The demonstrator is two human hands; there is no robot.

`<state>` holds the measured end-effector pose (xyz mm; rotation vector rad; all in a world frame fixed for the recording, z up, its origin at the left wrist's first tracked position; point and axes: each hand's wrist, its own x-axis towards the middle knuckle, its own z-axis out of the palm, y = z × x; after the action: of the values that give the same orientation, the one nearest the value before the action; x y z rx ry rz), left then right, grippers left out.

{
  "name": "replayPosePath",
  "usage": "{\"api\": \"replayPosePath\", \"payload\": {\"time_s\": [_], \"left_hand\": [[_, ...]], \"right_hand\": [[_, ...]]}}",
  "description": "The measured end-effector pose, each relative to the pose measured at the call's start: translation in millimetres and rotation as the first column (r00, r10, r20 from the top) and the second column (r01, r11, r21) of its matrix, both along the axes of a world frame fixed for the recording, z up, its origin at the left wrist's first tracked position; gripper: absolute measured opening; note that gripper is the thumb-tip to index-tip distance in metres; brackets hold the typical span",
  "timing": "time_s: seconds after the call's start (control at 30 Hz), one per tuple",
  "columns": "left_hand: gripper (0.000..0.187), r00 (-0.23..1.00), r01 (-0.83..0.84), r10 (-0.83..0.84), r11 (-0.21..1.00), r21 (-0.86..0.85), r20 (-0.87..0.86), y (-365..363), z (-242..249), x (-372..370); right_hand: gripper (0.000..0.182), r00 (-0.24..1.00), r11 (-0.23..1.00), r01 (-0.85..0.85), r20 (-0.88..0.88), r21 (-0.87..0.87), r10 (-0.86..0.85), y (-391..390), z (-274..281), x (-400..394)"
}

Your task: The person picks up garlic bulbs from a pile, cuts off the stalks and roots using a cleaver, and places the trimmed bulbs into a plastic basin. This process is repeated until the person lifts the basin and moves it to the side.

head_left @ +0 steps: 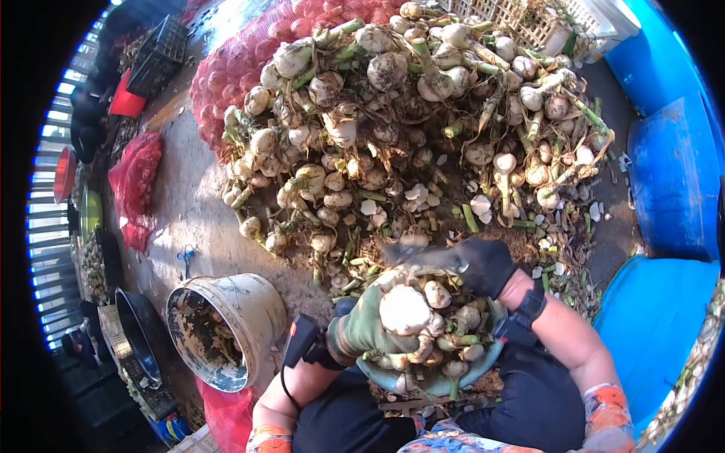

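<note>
My left hand (366,326), in a green glove, is closed around a large pale garlic bulb (404,309) over a light blue basin (436,389). Just above it, my right hand (487,268), in a black glove, grips a knife (427,257) whose dark blade is smeared by motion and points left, close over the held bulb. Cut garlic bulbs (455,368) with short stem stubs fill the basin between my legs. In front spreads a big heap of dirty garlic (385,72) with stems and roots on.
A dirty white bucket (260,309) lies tilted at left. Blue tubs (668,177) line the right side. Red mesh sacks (226,68) of bulbs lie behind the heap, another mesh sack (137,181) at left. Cut stems and skins (559,249) litter the floor.
</note>
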<state>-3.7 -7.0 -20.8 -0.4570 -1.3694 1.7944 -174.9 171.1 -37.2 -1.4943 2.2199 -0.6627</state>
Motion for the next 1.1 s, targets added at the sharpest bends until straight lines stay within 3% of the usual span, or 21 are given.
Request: {"api": "replayPosePath", "payload": {"time_s": [0.03, 0.07, 0.1, 0.13, 0.17, 0.2, 0.23, 0.3, 0.33, 0.37, 0.43, 0.5, 0.53, 0.57, 0.7, 0.73, 0.83, 0.97, 1.03, 1.07, 1.1], "left_hand": [[0.024, 0.993, -0.116, 0.1, 0.925, -0.362, -0.062, 4, 2, 0], [0.022, 0.973, -0.231, 0.172, 0.709, -0.666, -0.155, 6, 5, 0], [0.032, 0.976, -0.191, 0.215, 0.737, -0.649, -0.043, -1, 9, -8], [0.039, 0.98, -0.2, 0.057, 0.194, -0.96, -0.193, -3, 20, -5], [0.047, 0.964, -0.263, -0.161, -0.423, -0.867, -0.213, -5, 28, -4], [0.058, 0.833, -0.451, 0.114, -0.426, -0.785, -0.541, 0, 27, -8], [0.065, 0.86, -0.333, 0.262, -0.362, -0.871, -0.438, 0, 38, -16], [0.06, 0.783, -0.392, 0.399, -0.277, -0.877, -0.477, -4, 28, -18], [0.056, 0.724, -0.375, 0.565, -0.159, -0.913, -0.396, -1, 37, -25], [0.056, 0.722, -0.375, 0.567, -0.161, -0.913, -0.396, -1, 35, -27], [0.05, 0.66, -0.356, 0.602, -0.275, -0.893, -0.449, -2, 26, -27], [0.05, 0.645, -0.389, 0.604, -0.268, -0.881, -0.468, -4, 12, -13], [0.057, 0.653, -0.47, 0.587, -0.182, -0.864, -0.479, -4, 14, -9], [0.064, 0.66, -0.543, 0.569, -0.09, -0.835, -0.49, -3, 15, -7], [0.023, 0.892, -0.304, 0.259, -0.263, -0.916, -0.371, 7, 27, -4], [0.013, 0.883, -0.381, 0.217, -0.19, -0.905, -0.417, 6, 23, -2], [0.011, 0.901, -0.334, 0.179, -0.292, -0.896, -0.395, 8, 4, 4], [0.015, 0.897, -0.371, 0.125, -0.307, -0.876, -0.424, 3, 0, 9], [0.015, 0.859, -0.348, 0.27, -0.313, -0.883, -0.435, 7, 38, 1], [0.02, 0.792, -0.418, 0.296, -0.375, -0.827, -0.534, 5, 51, -2], [0.02, 0.791, -0.414, 0.296, -0.384, -0.826, -0.534, 0, 51, 0]], "right_hand": [[0.011, 1.0, 1.0, -0.005, 0.001, 0.002, 0.005, 4, 1, -1], [0.01, 0.997, 0.998, 0.067, 0.026, -0.008, -0.067, 6, 3, -2], [0.009, 0.989, 0.99, 0.142, 0.053, -0.012, -0.141, 9, 5, 0], [0.01, 0.971, 0.975, 0.188, 0.17, -0.119, -0.166, 7, 3, 4], [0.01, 0.971, 0.975, 0.188, 0.17, -0.12, -0.167, 6, 9, 7], [0.011, 0.941, 0.979, 0.184, 0.304, -0.083, -0.151, 2, 22, 12], [0.011, 0.89, 0.984, 0.175, 0.434, -0.046, -0.138, -1, 30, 18], [0.013, 0.81, 0.974, 0.109, 0.585, -0.2, 0.03, -2, 26, 35], [0.013, 0.753, 0.988, 0.062, 0.656, -0.14, 0.046, -1, 37, 41], [0.017, 0.547, 0.996, 0.035, 0.836, -0.08, 0.048, -3, 45, 45], [0.021, 0.499, 0.999, 0.031, 0.866, -0.006, -0.01, -10, 54, 50], [0.022, 0.54, 0.992, 0.118, 0.841, -0.049, -0.023, -12, 48, 46], [0.023, 0.577, 0.974, 0.204, 0.815, -0.094, -0.042, -15, 47, 43], [0.023, 0.404, 0.943, 0.331, 0.909, -0.04, -0.103, -16, 49, 41], [0.024, 0.471, 0.94, 0.341, 0.86, 0.03, -0.198, -13, 41, 24], [0.022, 0.499, 0.93, 0.367, 0.84, 0.017, -0.213, -13, 42, 23], [0.021, 0.668, 0.956, 0.292, 0.711, 0.023, -0.221, -8, 23, 18], [0.018, 0.583, 0.943, 0.333, 0.782, 0.017, -0.22, -10, 26, 24], [0.019, 0.889, 0.992, -0.089, 0.457, 0.092, 0.038, -7, 4, 24], [0.026, 0.911, 0.926, -0.248, 0.393, 0.285, 0.123, -3, -13, 28], [0.035, 0.894, 0.948, -0.207, 0.44, 0.243, 0.083, 9, -28, 38]]}}
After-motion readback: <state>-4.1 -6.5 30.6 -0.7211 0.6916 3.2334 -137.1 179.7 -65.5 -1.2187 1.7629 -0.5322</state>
